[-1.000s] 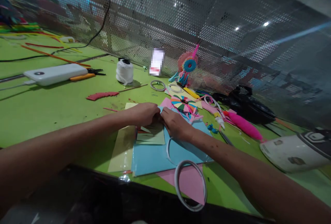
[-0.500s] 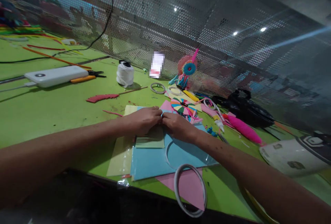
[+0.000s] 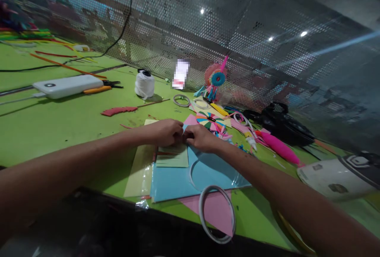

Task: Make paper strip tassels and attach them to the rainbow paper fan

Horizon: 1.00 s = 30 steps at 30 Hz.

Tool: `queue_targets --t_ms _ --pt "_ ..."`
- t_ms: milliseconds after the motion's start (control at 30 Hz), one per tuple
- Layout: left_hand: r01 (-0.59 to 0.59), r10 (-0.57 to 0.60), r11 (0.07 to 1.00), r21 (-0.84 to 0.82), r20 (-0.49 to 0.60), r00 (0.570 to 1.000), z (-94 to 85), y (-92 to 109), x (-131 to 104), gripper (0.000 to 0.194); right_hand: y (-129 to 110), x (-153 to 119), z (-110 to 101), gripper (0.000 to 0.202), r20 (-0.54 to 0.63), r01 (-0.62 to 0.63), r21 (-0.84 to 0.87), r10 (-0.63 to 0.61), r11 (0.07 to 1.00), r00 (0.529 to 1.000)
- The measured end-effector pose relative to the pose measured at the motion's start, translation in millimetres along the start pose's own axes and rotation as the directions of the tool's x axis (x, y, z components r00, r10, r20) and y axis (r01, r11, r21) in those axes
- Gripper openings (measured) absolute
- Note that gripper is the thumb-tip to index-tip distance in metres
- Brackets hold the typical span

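My left hand (image 3: 170, 132) has its fingers curled in a pinch above a small pale green paper (image 3: 172, 157). Close beside it, my right hand (image 3: 199, 137) is also pinched, over the top of the blue sheets (image 3: 178, 183). Whatever sits between the fingertips is too small to make out. Under the blue sheets lie a pale yellow sheet (image 3: 136, 179) and a pink sheet (image 3: 218, 211). A white ring (image 3: 202, 213) stands over the table's front edge, against the pink sheet. A multicoloured paper disc (image 3: 209, 120) lies just beyond my right hand.
White string spool (image 3: 144, 85), power bank (image 3: 69, 85), pliers (image 3: 102, 87) and red folded paper (image 3: 118, 111) lie to the left. A paper ornament (image 3: 216, 79) and phone (image 3: 180, 75) stand behind. Pink bundle (image 3: 280, 148), black bag (image 3: 287, 126) and white container (image 3: 335, 176) are right.
My hands have shifted slightly up, and the fingertips are a little farther apart. More of the small green paper shows below my left hand.
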<state>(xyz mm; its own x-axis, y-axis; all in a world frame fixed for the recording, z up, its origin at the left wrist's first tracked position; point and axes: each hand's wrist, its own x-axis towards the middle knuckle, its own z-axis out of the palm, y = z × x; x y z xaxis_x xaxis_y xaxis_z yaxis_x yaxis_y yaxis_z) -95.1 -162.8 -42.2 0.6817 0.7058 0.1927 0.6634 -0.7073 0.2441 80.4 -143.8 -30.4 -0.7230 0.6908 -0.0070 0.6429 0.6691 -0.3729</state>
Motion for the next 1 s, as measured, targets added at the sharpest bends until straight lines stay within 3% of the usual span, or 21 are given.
queue_targets --t_ms 67,133,567,667,833,1000 --pt "0.167 -0.163 0.984 -0.059 0.055 0.985 0.1 -4 4 0.02 0 2 -2 0.014 0.035 -0.027 -0.01 0.027 1.0 0.999" --pt "0.234 -0.227 0.97 -0.066 0.091 0.97 -0.4 -6 6 0.022 0 4 -2 0.014 0.056 -0.03 -0.015 0.031 0.999 0.998" --pt "0.335 -0.332 0.942 0.022 0.217 0.918 -9.6 10 11 0.024 1 -1 1 0.014 -0.009 0.028 -0.034 -0.028 0.999 1.0" --pt "0.377 -0.359 0.926 -0.027 0.257 0.897 -11.2 10 13 0.025 1 2 -1 0.013 0.042 -0.021 0.021 0.021 1.0 0.999" --pt "0.414 -0.384 0.909 -0.057 0.276 0.881 -13.7 14 15 0.026 4 10 -7 0.01 0.163 0.016 0.022 -0.019 1.0 0.986" --pt "0.401 -0.373 0.915 -0.056 0.266 0.889 -15.4 13 13 0.023 4 9 -7 0.011 0.156 0.062 -0.018 -0.058 0.998 0.986"
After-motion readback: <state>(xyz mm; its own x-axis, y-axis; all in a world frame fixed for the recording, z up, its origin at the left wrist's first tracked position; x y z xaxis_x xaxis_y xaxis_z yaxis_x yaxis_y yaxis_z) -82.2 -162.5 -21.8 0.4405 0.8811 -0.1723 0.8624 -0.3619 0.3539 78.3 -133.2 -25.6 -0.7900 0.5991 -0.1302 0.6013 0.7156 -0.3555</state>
